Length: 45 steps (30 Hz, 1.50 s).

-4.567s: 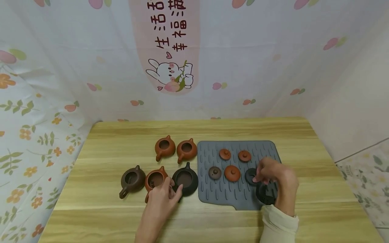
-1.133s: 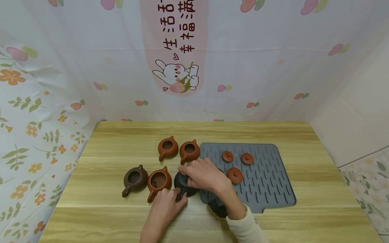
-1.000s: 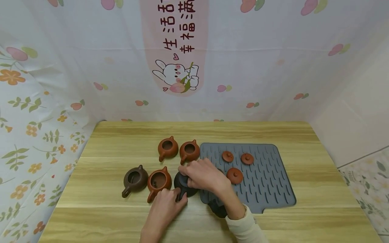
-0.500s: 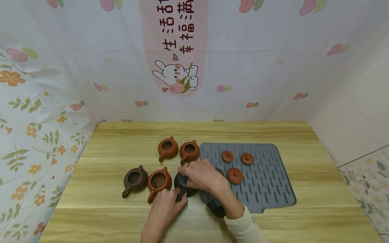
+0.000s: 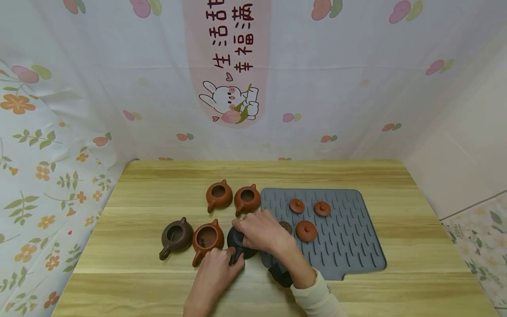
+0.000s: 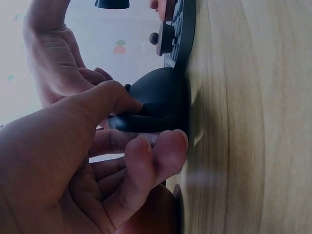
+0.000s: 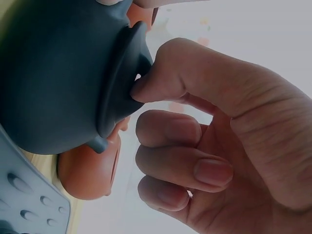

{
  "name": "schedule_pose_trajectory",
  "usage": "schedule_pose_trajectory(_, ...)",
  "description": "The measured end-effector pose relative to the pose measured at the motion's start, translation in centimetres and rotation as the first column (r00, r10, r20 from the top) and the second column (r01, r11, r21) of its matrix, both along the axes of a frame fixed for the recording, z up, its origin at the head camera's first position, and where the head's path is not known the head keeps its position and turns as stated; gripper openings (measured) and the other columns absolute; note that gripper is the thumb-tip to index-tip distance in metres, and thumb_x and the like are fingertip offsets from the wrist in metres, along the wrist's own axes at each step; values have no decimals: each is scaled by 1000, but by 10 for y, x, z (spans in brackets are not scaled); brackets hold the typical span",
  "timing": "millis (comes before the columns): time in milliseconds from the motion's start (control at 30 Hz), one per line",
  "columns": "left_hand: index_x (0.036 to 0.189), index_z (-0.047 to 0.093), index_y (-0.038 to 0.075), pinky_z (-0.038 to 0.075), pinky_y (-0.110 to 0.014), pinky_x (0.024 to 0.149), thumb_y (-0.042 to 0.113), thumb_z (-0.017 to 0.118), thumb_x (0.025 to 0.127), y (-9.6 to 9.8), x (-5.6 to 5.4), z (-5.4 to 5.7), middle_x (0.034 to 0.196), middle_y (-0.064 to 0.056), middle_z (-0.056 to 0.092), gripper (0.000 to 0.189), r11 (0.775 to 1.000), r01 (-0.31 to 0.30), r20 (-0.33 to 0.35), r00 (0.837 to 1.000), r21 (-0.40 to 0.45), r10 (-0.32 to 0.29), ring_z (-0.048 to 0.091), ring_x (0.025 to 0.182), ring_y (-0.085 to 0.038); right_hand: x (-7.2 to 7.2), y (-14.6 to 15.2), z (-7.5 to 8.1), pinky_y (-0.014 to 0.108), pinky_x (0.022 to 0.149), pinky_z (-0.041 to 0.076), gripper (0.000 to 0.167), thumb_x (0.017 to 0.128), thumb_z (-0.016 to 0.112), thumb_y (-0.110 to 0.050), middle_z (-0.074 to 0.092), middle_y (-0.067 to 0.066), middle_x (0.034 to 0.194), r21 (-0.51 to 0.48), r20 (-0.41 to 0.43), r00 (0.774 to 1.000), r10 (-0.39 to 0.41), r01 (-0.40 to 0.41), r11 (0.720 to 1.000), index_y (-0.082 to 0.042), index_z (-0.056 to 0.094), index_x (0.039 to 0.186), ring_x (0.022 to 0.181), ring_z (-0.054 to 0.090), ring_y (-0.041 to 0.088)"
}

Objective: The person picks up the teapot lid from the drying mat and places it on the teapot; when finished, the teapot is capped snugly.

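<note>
The black teapot (image 7: 53, 83), a rounded body with a smooth matte finish, stands upright on the wood-grained surface (image 5: 396, 290) beside the left edge of a grey mat (image 5: 348, 253) with raised oblong ridges. Its lid (image 7: 122, 90) sits over the mouth, pinched at the top by the right hand (image 5: 263, 231), while the left hand (image 5: 215, 268) pinches the handle (image 6: 146, 123) between thumb and fingers. An open, round-bellied reddish pot (image 5: 207, 237) stands next to it; three reddish, knobbed disc lids (image 5: 306, 231) lie on the mat.
</note>
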<state>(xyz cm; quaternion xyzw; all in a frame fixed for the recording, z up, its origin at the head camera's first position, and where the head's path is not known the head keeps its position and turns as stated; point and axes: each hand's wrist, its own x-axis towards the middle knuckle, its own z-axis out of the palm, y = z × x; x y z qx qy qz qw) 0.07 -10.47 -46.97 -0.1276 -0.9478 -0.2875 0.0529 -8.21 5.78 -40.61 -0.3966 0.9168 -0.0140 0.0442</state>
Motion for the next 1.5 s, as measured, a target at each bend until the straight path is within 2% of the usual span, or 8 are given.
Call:
schedule_pose_trajectory(400,62,51,19,23,-19,49,12,84,90,-1,1,-3,56,16,27,44,999,1,-2,1000,54,-1,35,45,-1,-1,0,-1,27,53,17,8,100,74,-7,32,-7,61,-23,56,998,-26,27,999,-15,71,99,50,29,9)
schedule_pose_trajectory(767,63,51,17,24,-16,49,6,83,89,-1,0,-7,57,16,32,42,994,8,-23,1000,113,-5,32,49,4,-7,4,0,29,59,15,44,97,73,-1,21,-8,64,-109,149,988,-30,46,993,-20,42,74,58,17,9)
schedule_pose_trajectory(933,64,52,17,25,-16,50,8,83,90,-1,2,-6,57,15,35,42,994,2,-16,1000,111,-1,34,51,3,-5,3,1,29,58,16,38,98,74,-1,23,-8,63,-102,158,986,-47,63,993,-19,48,76,56,20,9)
schedule_pose_trajectory(1067,65,55,16,29,-17,49,8,85,87,-1,3,-13,55,13,43,39,995,3,-80,997,98,5,38,50,2,-4,5,5,28,57,22,25,102,75,-6,35,-6,64,-97,197,979,-54,75,992,-16,60,84,55,30,9)
schedule_pose_trajectory(1167,66,55,18,29,-17,47,13,88,87,-2,1,-27,55,14,43,39,997,0,-132,991,82,11,36,50,4,-5,22,16,26,57,35,8,102,79,-15,58,-6,74,-135,285,957,-63,105,985,-12,72,99,60,45,6)
schedule_pose_trajectory(1333,80,58,23,31,-22,51,44,88,93,-19,3,-44,59,21,36,39,996,-58,-116,991,74,67,34,53,5,-12,86,35,29,66,51,21,100,83,-22,69,-3,87,-227,436,886,-161,281,933,-12,75,117,71,58,7)
schedule_pose_trajectory(1400,87,60,23,31,-25,50,51,84,96,-33,6,-40,60,21,37,38,995,-81,-157,983,65,90,33,54,6,-14,117,34,30,67,49,19,100,82,-19,64,-3,83,-243,498,844,-199,356,902,-10,73,114,71,55,9)
schedule_pose_trajectory(1500,90,62,18,28,-27,46,47,80,101,-57,10,-23,60,17,42,36,995,-73,-320,943,65,90,32,53,5,-16,159,26,30,67,46,19,100,82,-13,59,-1,82,-252,598,771,-219,440,862,-4,70,112,72,51,12)
